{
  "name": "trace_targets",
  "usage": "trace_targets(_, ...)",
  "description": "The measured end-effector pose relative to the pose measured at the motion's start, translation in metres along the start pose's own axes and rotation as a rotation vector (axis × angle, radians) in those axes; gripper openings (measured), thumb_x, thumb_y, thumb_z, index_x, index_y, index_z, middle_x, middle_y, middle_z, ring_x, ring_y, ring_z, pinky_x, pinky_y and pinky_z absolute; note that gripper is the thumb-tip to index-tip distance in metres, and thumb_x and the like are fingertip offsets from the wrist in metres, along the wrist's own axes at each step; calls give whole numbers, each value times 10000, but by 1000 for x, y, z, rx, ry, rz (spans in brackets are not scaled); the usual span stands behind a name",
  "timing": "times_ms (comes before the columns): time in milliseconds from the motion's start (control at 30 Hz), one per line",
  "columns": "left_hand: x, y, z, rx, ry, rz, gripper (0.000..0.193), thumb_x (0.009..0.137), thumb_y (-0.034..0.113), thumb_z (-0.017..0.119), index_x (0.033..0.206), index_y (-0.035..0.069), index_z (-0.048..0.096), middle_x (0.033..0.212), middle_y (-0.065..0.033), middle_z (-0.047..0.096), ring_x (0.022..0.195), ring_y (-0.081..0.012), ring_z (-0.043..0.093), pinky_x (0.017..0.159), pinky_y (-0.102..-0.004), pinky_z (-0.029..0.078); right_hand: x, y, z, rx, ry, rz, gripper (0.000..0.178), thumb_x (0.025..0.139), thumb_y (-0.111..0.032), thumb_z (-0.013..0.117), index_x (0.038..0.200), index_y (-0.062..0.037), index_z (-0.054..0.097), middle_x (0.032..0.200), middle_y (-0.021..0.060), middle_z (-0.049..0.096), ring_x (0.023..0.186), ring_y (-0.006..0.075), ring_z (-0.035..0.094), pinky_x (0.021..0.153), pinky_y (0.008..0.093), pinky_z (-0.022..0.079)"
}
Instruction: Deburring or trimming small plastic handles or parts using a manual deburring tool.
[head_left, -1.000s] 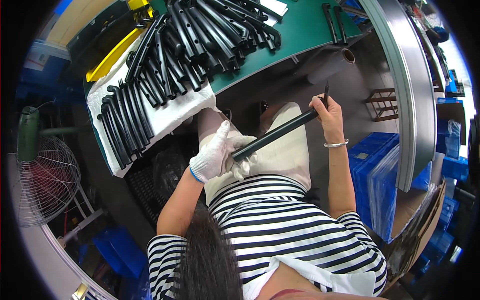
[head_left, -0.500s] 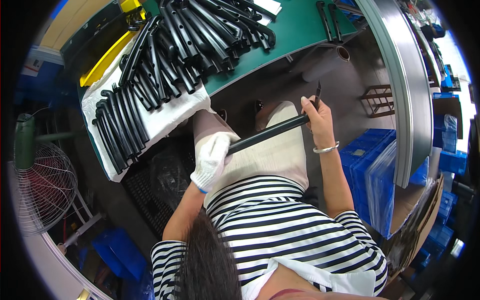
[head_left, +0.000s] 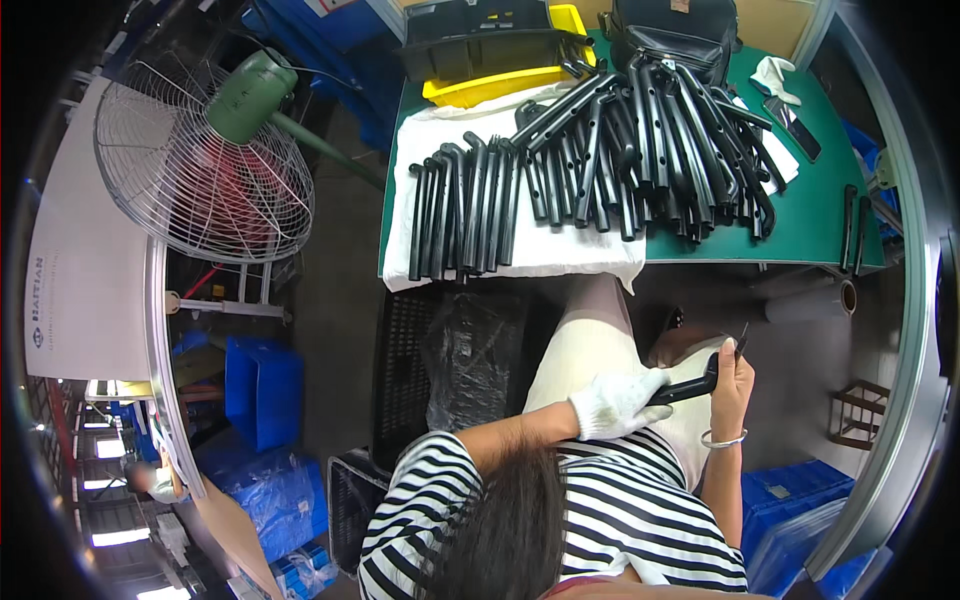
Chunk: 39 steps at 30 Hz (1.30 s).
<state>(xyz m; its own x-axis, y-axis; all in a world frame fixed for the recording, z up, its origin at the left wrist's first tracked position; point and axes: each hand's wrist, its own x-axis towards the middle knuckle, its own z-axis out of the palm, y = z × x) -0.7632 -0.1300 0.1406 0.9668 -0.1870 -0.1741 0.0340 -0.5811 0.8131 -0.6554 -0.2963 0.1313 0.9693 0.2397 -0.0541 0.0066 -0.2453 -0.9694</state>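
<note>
Glossy black tube with a bent end (head_left: 686, 390) is lying over our lap, between our two hands and well apart from the table. Our left hand in a white knitted glove (head_left: 620, 404) is wrapping snugly around its near part, while our bare right hand (head_left: 734, 382) is clasping a slim dark pointed tool (head_left: 743, 338) beside the bend. Those fingers are partly hiding the contact, so we are unable to tell how firmly, if at all, they are holding the tube too.

We are judging slipping to be the main risk: smooth knit on a smooth surface could be letting the tube roll if the glove loosens. The tool's tip is pointing up and away, yet a careless turn of the wrist could be scratching the black finish or pricking fingers.

Ahead, the green tabletop (head_left: 828, 222) is ending in a long front edge, with a white cloth (head_left: 575, 252) draping over it. A neat row of black bent tubes (head_left: 465, 215) is resting close to that edge, and a tangled heap of black drilled tubes (head_left: 655, 150) is spreading beside it; a wide forward swing could be knocking either. We are having more room over the lap than leftward, where a black perforated plastic crate (head_left: 404, 345) is standing under the table edge.
</note>
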Motion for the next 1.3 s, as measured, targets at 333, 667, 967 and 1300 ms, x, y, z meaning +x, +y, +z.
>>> trace_targets(333,-74,-135,-221,490,1018,-959,520,921,519,452,1237,110,514,1180,-221,545,1045,-439,562,877,-509,452,14,11,-22,376,-71,188,361,1021,-277,460,730,-69,514,516,-111,287,412,-15,214,381,188,177)
trace_targets(667,-66,-235,-268,513,741,-1150,615,931,575,330,1266,79,473,1247,-257,518,1119,-429,547,945,-502,441,2,15,-18,408,-90,338,329,1012,-260,480,758,-56,531,524,-115,311,416,-16,236,389,193,182)
trace_targets(967,-56,-213,-254,785,951,-1054,576,894,559,450,1204,79,525,1175,-208,526,1092,-396,526,922,-498,432,2,24,-23,404,-108,370,329,1008,-265,483,745,-70,517,518,-108,307,410,-6,232,386,183,195)
trace_targets(1300,123,-131,-279,841,754,-321,647,765,449,645,1251,36,536,1212,-212,584,1139,-374,547,986,-455,415,-5,17,-12,433,-117,342,306,1006,-237,490,765,-56,545,531,-115,321,417,-15,241,389,193,183)
